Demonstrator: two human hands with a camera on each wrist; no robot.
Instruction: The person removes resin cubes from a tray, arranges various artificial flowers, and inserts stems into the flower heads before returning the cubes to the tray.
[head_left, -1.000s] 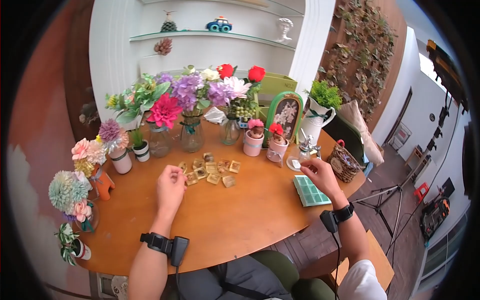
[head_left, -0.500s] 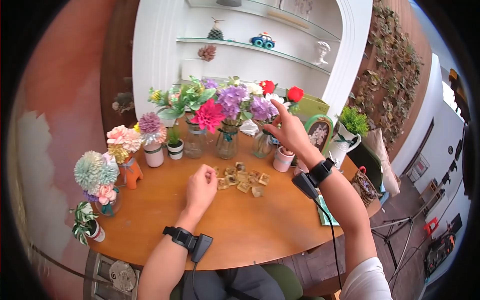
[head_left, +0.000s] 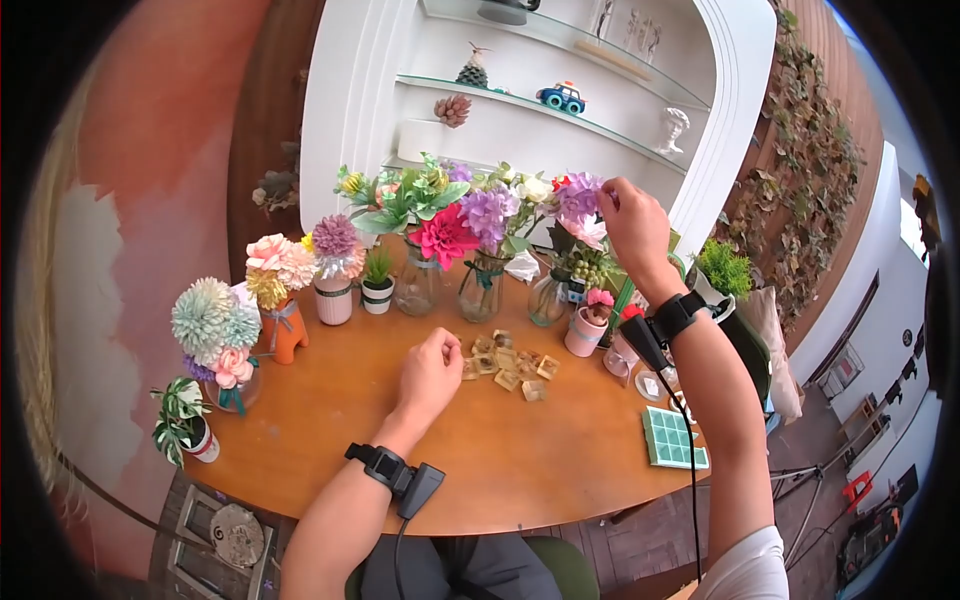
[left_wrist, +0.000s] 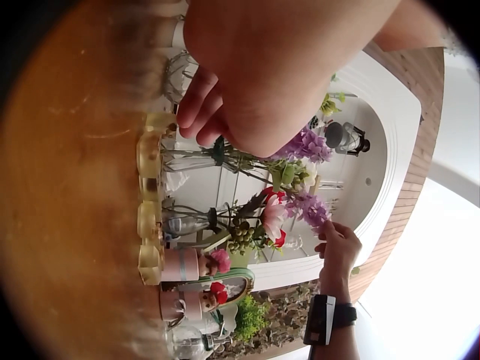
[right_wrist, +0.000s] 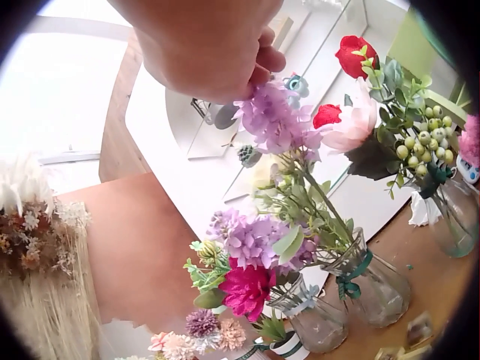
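My right hand (head_left: 638, 228) is raised over the back of the table and pinches the edge of a purple hydrangea bloom (right_wrist: 271, 124). That bloom's stem runs down into a glass vase (right_wrist: 379, 296) with a green ribbon. Another purple hydrangea (head_left: 490, 218) stands beside it, left of a pink-and-white flower (right_wrist: 355, 120). My left hand (head_left: 432, 370) is low over the table, fingers loosely curled. Just right of its fingertips lies a group of small amber, see-through blocks (head_left: 506, 381).
Several vases and pots line the table's back and left, among them an orange vase (head_left: 290, 335). Pink pots (head_left: 585, 335) stand at the back right. A mint-green compartment tray (head_left: 668, 437) lies at the right edge. Glass shelves (head_left: 540, 105) rise behind.
My right hand has moved from above the tray up and across to the purple hydrangea, which now leans toward it. My left hand stays beside the blocks. The head view has turned.
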